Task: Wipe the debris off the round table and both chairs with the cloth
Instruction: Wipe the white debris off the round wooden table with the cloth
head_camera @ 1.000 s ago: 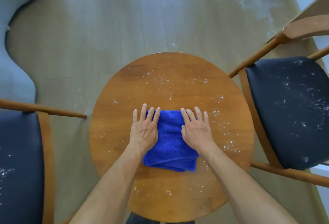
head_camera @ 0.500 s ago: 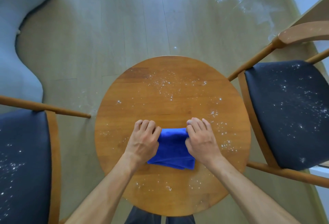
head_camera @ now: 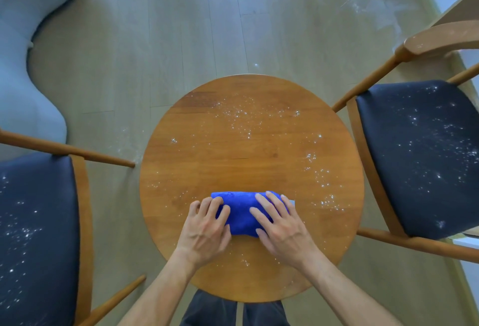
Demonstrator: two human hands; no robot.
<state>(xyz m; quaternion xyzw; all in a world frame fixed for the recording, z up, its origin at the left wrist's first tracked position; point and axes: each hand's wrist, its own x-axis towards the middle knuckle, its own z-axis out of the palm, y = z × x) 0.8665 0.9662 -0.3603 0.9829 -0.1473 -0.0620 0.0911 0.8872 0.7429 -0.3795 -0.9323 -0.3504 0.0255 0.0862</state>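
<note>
Blue cloth bunched on crumb-strewn round table, left hand curled gripping its left end, right hand pressed flat, fingers straight, on its right end, speckled chairs on both sides

We have folded the blue cloth into a narrow roll, drawn toward six o'clock; our right hand now lies flat again.
</note>
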